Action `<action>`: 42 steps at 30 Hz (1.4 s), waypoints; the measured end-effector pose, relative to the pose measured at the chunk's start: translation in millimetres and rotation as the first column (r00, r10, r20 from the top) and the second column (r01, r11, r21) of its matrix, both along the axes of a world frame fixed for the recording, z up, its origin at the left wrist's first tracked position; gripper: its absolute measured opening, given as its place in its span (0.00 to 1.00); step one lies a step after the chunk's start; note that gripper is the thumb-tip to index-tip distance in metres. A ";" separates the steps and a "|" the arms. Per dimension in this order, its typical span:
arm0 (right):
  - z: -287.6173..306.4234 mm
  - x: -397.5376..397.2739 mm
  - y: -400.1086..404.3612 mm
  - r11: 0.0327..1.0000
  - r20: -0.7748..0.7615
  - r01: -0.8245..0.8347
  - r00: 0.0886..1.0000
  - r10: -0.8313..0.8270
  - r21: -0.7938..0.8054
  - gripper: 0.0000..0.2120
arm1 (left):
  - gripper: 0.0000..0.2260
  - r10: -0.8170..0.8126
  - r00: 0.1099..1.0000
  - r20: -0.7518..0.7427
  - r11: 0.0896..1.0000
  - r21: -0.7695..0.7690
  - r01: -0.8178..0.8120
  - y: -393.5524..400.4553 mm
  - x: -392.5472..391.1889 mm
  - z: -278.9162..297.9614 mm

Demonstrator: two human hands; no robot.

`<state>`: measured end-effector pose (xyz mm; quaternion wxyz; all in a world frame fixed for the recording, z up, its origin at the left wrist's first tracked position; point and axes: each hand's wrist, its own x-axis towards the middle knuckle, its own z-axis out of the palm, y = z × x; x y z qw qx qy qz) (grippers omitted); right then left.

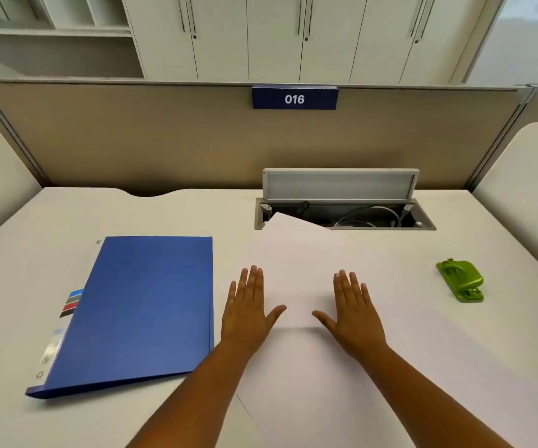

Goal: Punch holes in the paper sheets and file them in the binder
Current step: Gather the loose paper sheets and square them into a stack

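Head view | white desk, beige partition, cabinets behind | both grips flat, fingers straight, on paper sheets

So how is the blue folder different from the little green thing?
The blue binder is big, flat and closed, while the green hole punch is small and chunky. The binder lies to the left of the left hand; the hole punch sits further off to the right of the right hand. The binder has coloured labels on its spine; the punch is plain green. Both rest on the white desk, and neither hand touches them.
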<state>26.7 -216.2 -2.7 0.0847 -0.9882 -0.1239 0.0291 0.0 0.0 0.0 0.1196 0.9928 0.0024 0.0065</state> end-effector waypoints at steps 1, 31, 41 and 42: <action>-3.4 -3.1 0.2 1.000 -0.017 0.010 1.000 -0.010 0.002 0.50 | 0.46 0.011 1.000 -0.024 1.000 -0.011 -0.011 -1.8 -3.0 -1.7; -35.8 -26.2 -0.3 0.994 -0.059 0.070 0.996 -0.065 0.086 0.46 | 0.36 0.076 0.996 -0.047 0.995 -0.055 -0.079 -1.0 -29.5 -44.8; -36.4 -25.7 -0.3 0.994 -0.038 0.067 0.997 -0.064 0.085 0.49 | 0.33 0.105 0.992 -0.075 0.993 -0.039 -0.108 -0.3 -31.4 -39.1; -36.2 -25.9 -0.3 0.994 -0.042 0.069 0.997 -0.066 0.088 0.49 | 0.32 0.102 0.991 -0.087 0.993 -0.049 -0.106 -0.6 -31.8 -37.4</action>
